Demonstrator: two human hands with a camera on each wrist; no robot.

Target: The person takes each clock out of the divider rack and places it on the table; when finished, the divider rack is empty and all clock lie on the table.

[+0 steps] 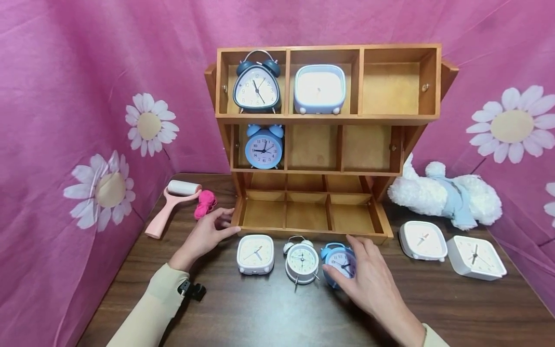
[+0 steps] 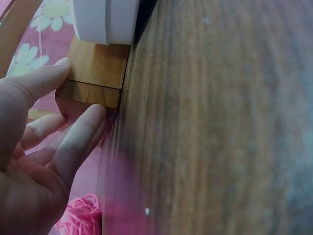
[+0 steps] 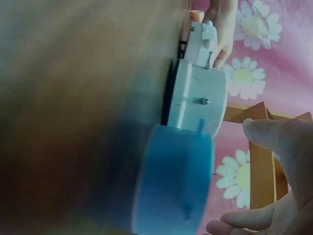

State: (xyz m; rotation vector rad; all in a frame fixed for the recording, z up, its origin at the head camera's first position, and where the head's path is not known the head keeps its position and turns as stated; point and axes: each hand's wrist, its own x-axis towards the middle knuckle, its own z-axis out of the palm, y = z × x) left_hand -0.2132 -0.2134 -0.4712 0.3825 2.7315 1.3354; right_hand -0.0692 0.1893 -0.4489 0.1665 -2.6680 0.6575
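My left hand [image 1: 208, 236] touches the front left corner of the wooden shelf [image 1: 312, 235]. In the left wrist view its fingers and thumb lie at the shelf's wooden end [image 2: 95, 68]. Over the right side of a blue alarm clock [image 1: 340, 262] hovers my right hand [image 1: 370, 270], thumb and fingers spread. The right wrist view has a gap between that hand and the blue clock [image 3: 173, 181]. To its left on the table are a white twin-bell alarm clock [image 1: 302, 260] and a white square clock [image 1: 256, 255].
On the shelf's upper tiers stand a dark triangular alarm clock [image 1: 257, 89], a pale blue clock [image 1: 320, 89] and a blue twin-bell clock [image 1: 263, 148]. Two white clocks [image 1: 422, 241] and a white plush toy [image 1: 442, 193] lie right; a pink lint roller [image 1: 166, 209] and pink yarn [image 1: 205, 204] left.
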